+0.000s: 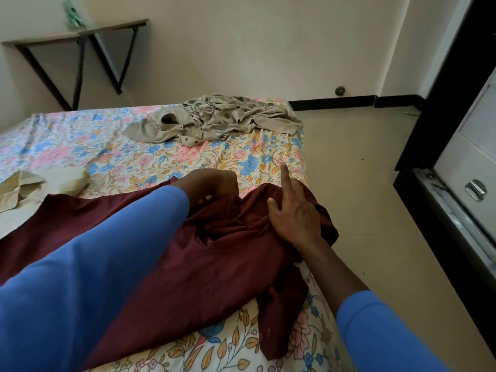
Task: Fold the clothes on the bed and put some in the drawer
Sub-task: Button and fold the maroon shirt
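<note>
Head view looks down on a maroon shirt point(214, 253) lying rumpled under both hands at the near corner of the bed point(255, 157), its button strip trailing back toward the person below the right wrist. The left hand point(214, 187) sits at the shirt's far edge with its fingers curled down into the cloth, pinching a fold there. The right hand point(295, 218) lies just beside it, palm on the bunched fabric, thumb pressed flat on the cloth and index finger sticking straight out over the floral sheet, while its other fingers wrap over the gathered fabric on the outer side. Blue sleeves point(94, 264) cover both forearms.

Beyond the hands, well apart from them, a grey garment point(214, 119) lies crumpled at the bed's far end. Out past the left forearm a beige garment point(40, 189) rests on the sheet, touching the maroon shirt's edge.

To the right of the right hand, across a strip of bare floor point(362, 170), stands a white drawer front point(461, 157) with a metal handle point(475, 189). Far off beyond the left hand, a wall shelf point(80, 33) hangs on dark brackets
</note>
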A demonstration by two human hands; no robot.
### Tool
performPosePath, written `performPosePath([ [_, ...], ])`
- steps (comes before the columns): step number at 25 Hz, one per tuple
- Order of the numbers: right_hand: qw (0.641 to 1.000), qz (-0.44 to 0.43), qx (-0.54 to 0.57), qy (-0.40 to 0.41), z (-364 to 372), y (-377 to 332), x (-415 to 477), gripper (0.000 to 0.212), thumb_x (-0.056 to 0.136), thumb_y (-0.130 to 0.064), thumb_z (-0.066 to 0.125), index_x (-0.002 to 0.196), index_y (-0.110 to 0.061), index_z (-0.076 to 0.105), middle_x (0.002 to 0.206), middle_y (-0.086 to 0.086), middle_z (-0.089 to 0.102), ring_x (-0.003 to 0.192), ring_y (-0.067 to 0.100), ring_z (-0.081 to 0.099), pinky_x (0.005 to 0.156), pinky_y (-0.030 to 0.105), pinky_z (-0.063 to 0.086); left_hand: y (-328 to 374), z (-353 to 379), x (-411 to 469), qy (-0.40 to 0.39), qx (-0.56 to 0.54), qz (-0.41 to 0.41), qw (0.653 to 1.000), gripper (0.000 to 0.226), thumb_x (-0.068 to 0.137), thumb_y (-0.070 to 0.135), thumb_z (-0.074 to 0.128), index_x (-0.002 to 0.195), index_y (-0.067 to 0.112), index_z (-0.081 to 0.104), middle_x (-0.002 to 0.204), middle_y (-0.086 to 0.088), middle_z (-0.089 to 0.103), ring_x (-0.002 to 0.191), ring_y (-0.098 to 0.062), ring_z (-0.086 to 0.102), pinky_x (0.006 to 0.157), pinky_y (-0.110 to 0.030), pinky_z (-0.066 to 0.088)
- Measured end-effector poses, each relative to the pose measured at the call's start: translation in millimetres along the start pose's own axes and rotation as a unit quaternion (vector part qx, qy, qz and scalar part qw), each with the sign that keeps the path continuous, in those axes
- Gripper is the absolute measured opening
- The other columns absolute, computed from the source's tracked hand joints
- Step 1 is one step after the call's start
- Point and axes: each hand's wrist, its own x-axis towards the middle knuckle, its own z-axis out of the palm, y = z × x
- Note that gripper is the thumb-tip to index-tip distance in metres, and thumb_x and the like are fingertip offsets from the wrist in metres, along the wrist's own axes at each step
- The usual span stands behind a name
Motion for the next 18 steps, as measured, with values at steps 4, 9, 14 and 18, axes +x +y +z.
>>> performPosePath([
  [4,0.999,0.014,-0.026,-0.015,4.0,0.1,8.1,0.046,0.100,-0.031,0.054,0.146,-0.028,0.054,0.128,0.010,0.055,0.112,0.032,0.062,0.086,0.041,0.052,-11.0,-23.1,-22.2,0.116,-0.013,0.047,0.992,0.016,0.097,0.028,0.069,0.091,0.013,0.074,0.093,-0.003,0.072,0.087,-0.020,0.067,0.065,-0.028,0.049],
  [9,0.997,0.044,-0.020,0.058,4.9,-3.0,3.8,0.022,0.095,-0.018,0.050,0.098,-0.011,0.070,0.098,0.008,0.062,0.089,0.031,0.064,0.071,0.037,0.051,-40.7,-62.2,-44.6,0.454,-0.117,-0.067,0.881,0.017,0.092,0.030,0.062,0.094,0.020,0.076,0.093,-0.001,0.070,0.089,-0.022,0.061,0.078,-0.033,0.038],
  [14,0.993,0.031,-0.080,0.079,3.0,-4.2,-1.9,0.024,0.103,-0.025,0.046,0.101,-0.010,0.065,0.097,0.007,0.061,0.084,0.029,0.063,0.066,0.033,0.042,-62.4,-49.0,-48.3,0.495,-0.249,-0.129,0.822,0.025,0.095,0.026,0.056,0.091,0.008,0.072,0.089,-0.012,0.067,0.082,-0.025,0.057,0.072,-0.032,0.041],
  [18,0.991,-0.028,-0.114,0.064,9.4,-2.6,-6.5,0.041,0.107,-0.048,0.040,0.106,-0.017,0.067,0.098,0.004,0.067,0.082,0.022,0.066,0.064,0.033,0.044,-59.4,-35.1,-40.4,0.370,-0.249,-0.093,0.890,0.023,0.101,0.023,0.048,0.092,0.008,0.061,0.102,-0.021,0.069,0.085,-0.031,0.062,0.070,-0.038,0.045],
])
